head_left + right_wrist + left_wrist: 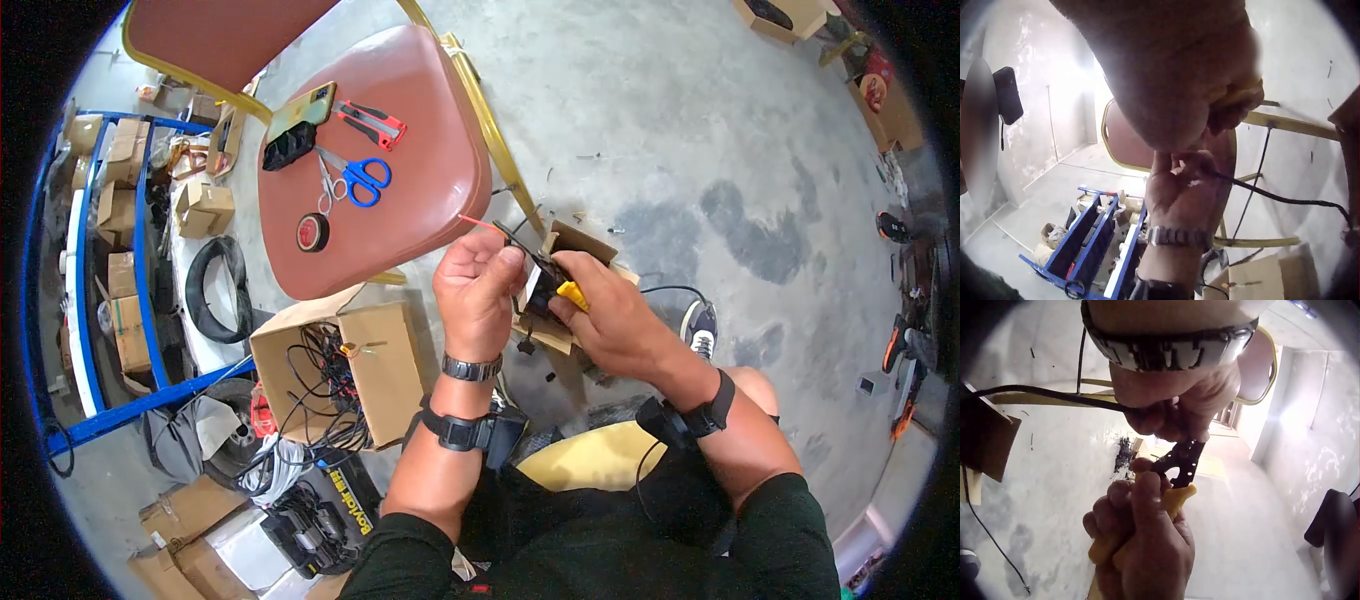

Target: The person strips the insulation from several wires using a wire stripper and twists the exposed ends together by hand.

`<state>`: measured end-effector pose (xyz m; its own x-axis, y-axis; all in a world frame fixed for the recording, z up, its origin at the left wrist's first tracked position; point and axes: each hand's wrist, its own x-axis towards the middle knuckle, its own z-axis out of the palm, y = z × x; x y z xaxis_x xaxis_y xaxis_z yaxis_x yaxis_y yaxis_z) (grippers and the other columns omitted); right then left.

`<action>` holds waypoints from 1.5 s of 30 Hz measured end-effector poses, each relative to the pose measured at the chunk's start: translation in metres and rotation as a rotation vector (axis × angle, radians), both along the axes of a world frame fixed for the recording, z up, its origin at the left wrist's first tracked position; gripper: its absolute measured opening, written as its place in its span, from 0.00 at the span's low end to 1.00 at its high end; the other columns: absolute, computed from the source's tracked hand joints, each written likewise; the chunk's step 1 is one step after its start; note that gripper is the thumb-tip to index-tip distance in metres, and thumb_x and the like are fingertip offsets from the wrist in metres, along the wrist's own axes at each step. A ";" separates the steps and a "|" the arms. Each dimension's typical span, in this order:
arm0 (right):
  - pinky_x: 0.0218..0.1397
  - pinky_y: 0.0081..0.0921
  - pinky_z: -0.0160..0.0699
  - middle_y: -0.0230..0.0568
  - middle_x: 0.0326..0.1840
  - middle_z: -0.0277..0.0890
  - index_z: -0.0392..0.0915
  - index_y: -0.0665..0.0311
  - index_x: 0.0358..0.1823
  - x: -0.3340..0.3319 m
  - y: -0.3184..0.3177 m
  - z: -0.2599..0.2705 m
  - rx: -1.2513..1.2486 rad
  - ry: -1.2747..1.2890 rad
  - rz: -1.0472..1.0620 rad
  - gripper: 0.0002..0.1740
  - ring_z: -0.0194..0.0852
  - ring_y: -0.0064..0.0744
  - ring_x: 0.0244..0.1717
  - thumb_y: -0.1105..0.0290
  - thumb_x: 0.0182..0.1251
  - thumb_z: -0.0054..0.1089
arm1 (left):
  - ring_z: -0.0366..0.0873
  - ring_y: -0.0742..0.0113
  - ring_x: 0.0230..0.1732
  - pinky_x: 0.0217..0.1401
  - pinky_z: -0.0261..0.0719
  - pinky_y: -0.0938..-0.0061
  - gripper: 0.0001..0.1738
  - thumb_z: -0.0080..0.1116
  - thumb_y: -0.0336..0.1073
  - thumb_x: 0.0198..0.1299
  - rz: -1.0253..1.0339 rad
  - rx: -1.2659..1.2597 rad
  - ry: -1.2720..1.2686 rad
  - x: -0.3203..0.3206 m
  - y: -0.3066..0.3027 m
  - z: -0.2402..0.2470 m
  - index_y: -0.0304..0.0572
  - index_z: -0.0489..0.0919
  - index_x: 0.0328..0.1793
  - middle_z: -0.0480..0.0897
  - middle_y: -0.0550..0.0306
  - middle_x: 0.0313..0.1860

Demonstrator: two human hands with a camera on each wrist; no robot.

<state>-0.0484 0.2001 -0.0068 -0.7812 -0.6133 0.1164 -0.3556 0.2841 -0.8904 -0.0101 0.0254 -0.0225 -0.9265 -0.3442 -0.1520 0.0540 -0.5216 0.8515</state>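
The left hand [478, 290] pinches a black cable [1285, 199] whose thin red wire end [478, 222] sticks out past the fingertips. Close beside it, the right hand [615, 315] grips a tool with yellow handles [573, 294]. In the left wrist view the tool's dark, holed metal head [1190, 464] reaches the left hand's fingertips, and the right hand [1147, 544] is wrapped round the yellow handles [1175, 499]. Whether the tool's jaws touch the wire is hidden by the fingers.
A red-brown chair [400, 230] holds blue scissors [367, 182], a red cutter [385, 130], a tape roll [312, 232] and a phone [318, 100]. An open carton of cables [385, 375] stands left of the arms, another carton [585, 242] beyond the hands. Blue shelving [150, 400] lines the left.
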 end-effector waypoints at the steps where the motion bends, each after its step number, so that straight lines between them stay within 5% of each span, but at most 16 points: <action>1: 0.45 0.47 0.73 0.54 0.43 0.74 0.67 0.66 0.58 0.000 0.000 -0.001 -0.012 0.015 -0.015 0.24 0.74 0.59 0.44 0.75 0.61 0.62 | 0.74 0.70 0.26 0.30 0.73 0.75 0.05 0.63 0.30 0.64 0.023 -0.028 -0.017 0.000 0.001 0.000 0.40 0.79 0.44 0.81 0.59 0.30; 16: 0.43 0.44 0.71 0.48 0.42 0.70 0.62 0.69 0.66 -0.011 0.003 -0.012 0.226 0.485 -0.026 0.36 0.71 0.49 0.41 0.74 0.52 0.63 | 0.78 0.66 0.27 0.26 0.75 0.74 0.06 0.61 0.34 0.66 0.030 0.070 -0.060 0.005 0.013 0.009 0.39 0.80 0.43 0.83 0.55 0.32; 29: 0.40 0.43 0.71 0.45 0.37 0.68 0.65 0.65 0.56 -0.016 0.006 -0.003 0.267 0.495 -0.043 0.26 0.71 0.49 0.37 0.72 0.54 0.61 | 0.75 0.68 0.20 0.16 0.69 0.77 0.10 0.64 0.40 0.64 -0.076 0.121 -0.131 0.009 0.005 0.016 0.43 0.79 0.40 0.81 0.54 0.27; 35: 0.39 0.43 0.71 0.44 0.35 0.68 0.66 0.65 0.54 -0.017 0.007 0.005 0.252 0.454 -0.016 0.24 0.71 0.48 0.35 0.70 0.56 0.61 | 0.78 0.66 0.21 0.18 0.74 0.76 0.08 0.64 0.35 0.64 -0.090 0.169 -0.107 0.011 0.000 0.010 0.41 0.78 0.42 0.83 0.50 0.30; 45: 0.40 0.40 0.71 0.42 0.36 0.68 0.69 0.64 0.57 -0.022 0.012 -0.007 0.332 0.565 -0.021 0.23 0.72 0.44 0.38 0.70 0.59 0.57 | 0.77 0.65 0.23 0.26 0.84 0.65 0.20 0.47 0.49 0.73 0.046 -0.138 -0.237 0.001 0.013 0.030 0.38 0.79 0.47 0.74 0.59 0.23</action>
